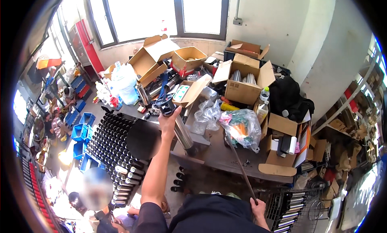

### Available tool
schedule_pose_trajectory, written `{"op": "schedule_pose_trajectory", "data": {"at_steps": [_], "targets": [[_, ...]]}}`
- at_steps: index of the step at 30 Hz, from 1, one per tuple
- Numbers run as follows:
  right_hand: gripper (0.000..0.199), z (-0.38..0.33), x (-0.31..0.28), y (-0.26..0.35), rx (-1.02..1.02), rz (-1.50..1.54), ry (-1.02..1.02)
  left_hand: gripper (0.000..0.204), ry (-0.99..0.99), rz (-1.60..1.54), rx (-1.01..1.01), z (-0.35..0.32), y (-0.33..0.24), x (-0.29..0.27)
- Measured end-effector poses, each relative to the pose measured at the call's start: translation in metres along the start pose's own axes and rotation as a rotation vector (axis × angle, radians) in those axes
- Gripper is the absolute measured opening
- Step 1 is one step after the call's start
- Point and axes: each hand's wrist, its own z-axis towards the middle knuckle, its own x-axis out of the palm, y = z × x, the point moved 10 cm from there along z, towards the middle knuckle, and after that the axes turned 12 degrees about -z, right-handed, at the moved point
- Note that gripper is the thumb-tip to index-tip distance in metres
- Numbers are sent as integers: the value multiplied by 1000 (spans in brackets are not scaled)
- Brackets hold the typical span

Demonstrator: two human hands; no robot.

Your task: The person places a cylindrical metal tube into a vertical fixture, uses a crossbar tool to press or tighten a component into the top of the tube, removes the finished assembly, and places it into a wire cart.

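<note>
Left hand [168, 122]: from my end I see its fingers closed around the upper part of a steel cylinder [184, 137], snug on the tube
Steel cylinder: it tilts, its black cap [166, 109] just above those fingers, its bare barrel running below them, down and to the right at the near side of the table [213, 150]; I cannot tell whether its foot rests there
Blue cable [163, 89]: bunched just beyond the cap
Right hand [259, 208]: I have it curled tight around the near end of a dark rod [241, 166]
Dark rod: it slants from that grip up and leftward across the table's near edge, its far end beside a clear plastic bag [252, 132]; contact there I cannot make out
Black-capped cylinders [109, 140]: packed in rows left of the left forearm, apart from both grips
Open carton [245, 89]: beyond the bag, metal tubes standing inside
Stacked tubes [291, 208]: near the right hand, on its right side
</note>
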Motion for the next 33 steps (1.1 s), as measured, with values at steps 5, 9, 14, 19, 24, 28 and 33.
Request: {"op": "schedule_pose_trajectory", "data": {"at_steps": [5,9,14,19,24,28,33], "targets": [[47,-9,-10,41,-60,101,-24,29,187,21,163,-26,-2,22],[45,-8,-28,77,-88,111,41,43,563,68,-32,-54,23,29],[41,15,-60,116,-192,80,77,57,702,-31,-197,-59,28,38],[32,56,-139,173,-395,-131,-73,51,701,63,-157,-57,10,35],[25,67,-201,239,-555,-344,-212,48,537,-33,-127,-49,3,15],[21,70,-197,271,-566,-124,-162,48,611,-75,-80,-53,-1,16],[51,-58,-92,420,-941,126,492,67,307,98,145,-56,-3,-17]]}}
